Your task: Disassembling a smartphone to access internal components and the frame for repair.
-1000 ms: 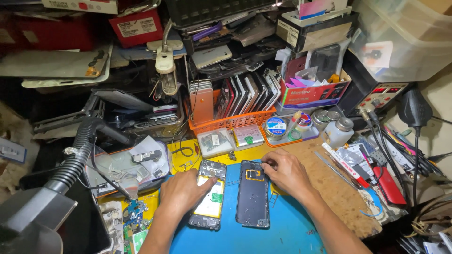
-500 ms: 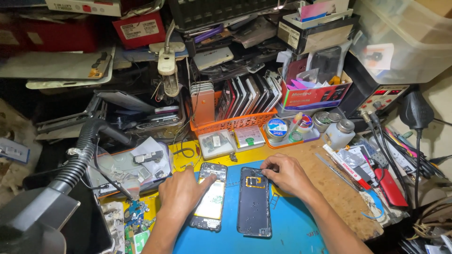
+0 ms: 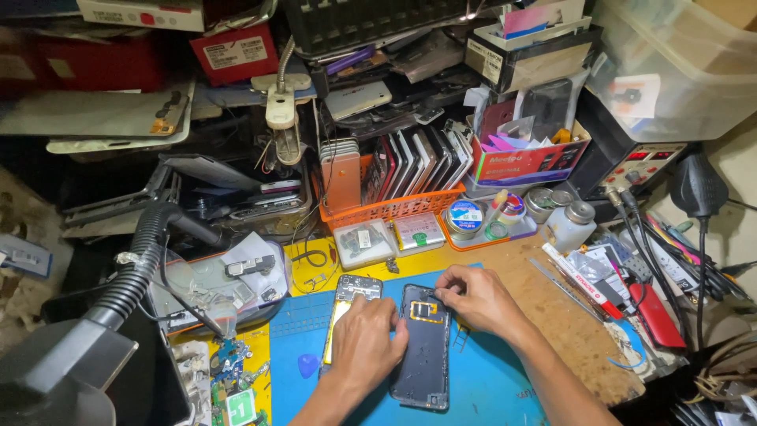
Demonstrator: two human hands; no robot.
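Observation:
Two opened phones lie side by side on a blue work mat (image 3: 489,386). My left hand (image 3: 367,343) rests palm down across both, covering most of the left phone (image 3: 356,288), whose circuit board shows at the top. The dark phone shell (image 3: 424,351) on the right lies face down with a gold-edged part near its top. My right hand (image 3: 473,296) pinches at that shell's upper right corner with fingertips together; what it grips is too small to tell.
An orange basket (image 3: 394,207) of upright phones stands behind the mat. Round tins (image 3: 465,214) and a small bottle (image 3: 572,225) sit at the back right. A flexible hose (image 3: 130,276) arcs at the left. Loose boards (image 3: 229,379) lie front left, cables and tools (image 3: 631,268) right.
My left hand has slid to the right, now overlapping the dark shell as well as the left phone. The right hand stays at the shell's top corner.

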